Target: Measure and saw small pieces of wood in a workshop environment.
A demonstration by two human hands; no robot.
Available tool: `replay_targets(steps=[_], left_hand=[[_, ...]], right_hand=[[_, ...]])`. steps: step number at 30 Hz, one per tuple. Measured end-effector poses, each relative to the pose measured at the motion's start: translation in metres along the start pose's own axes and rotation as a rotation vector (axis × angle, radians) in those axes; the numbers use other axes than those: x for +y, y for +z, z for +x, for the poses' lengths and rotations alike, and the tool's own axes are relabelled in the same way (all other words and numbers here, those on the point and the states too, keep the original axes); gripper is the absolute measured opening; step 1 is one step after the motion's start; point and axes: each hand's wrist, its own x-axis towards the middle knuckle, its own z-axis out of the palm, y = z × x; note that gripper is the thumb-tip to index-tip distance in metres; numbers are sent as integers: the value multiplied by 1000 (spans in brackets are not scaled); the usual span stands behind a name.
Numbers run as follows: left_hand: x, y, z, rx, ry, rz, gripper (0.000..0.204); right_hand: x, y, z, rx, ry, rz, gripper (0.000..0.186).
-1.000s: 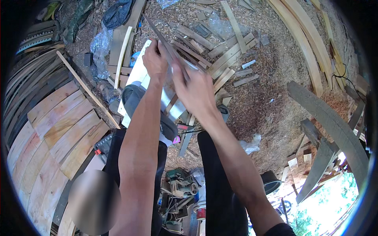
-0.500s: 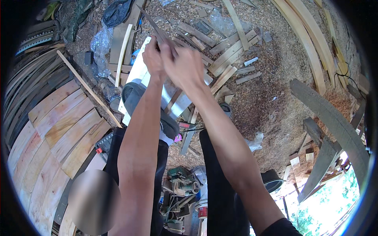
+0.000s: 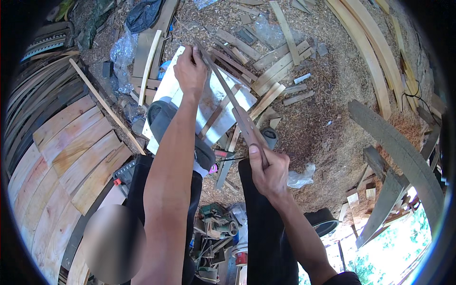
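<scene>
My right hand (image 3: 270, 172) is closed round the near end of a long, thin brown strip (image 3: 242, 121) that looks like wood. The thumb lies along its upper face. It widens at a step near the hand and narrows toward its far tip. Beside that tip is my left hand (image 3: 191, 73), fingers curled; what they hold, if anything, is hidden. Below both hands a white board (image 3: 185, 107) lies on the ground with a short brown slat (image 3: 218, 111) across it. A dark shoe (image 3: 159, 116) rests on the board's left side, partly behind my left forearm.
Curved planks (image 3: 71, 164) are stacked at the left. Loose wood offcuts (image 3: 278, 66) lie over shavings ahead. Long pale boards (image 3: 363, 45) stretch along the far right, and a grey curved beam (image 3: 394, 142) stands nearer. A clear plastic bag (image 3: 301, 175) sits right of my right hand.
My right hand has drawn back toward me and right, away from my left hand, with the strip in it. The strip's far tip has come nearer. My left hand has barely moved.
</scene>
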Motion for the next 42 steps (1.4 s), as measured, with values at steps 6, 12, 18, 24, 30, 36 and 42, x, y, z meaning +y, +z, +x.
replay_targets(steps=[6,12,18,24,30,36,42], left_hand=[[-1,1,-2,-24,-17,-32,29],[-8,3,-3,-87,14,-183,31],[-6,1,-3,-53,-15,-145,28],[0,-5,3,13,4,-2,30],[-3,0,-1,-34,-42,-33,30],[0,-1,1,-43,-82,-34,31],[-6,0,3,-52,-187,-202,31]], right_hand=[[2,34,53,-49,61,-104,38],[-11,81,153,62,-31,-152,46],[-4,64,114,-25,-20,-39,42],[-1,-2,2,-3,2,18,31],[-13,33,82,-144,147,-112,38],[-11,64,137,56,68,-215,55],[10,-1,135,1,162,-33,56]])
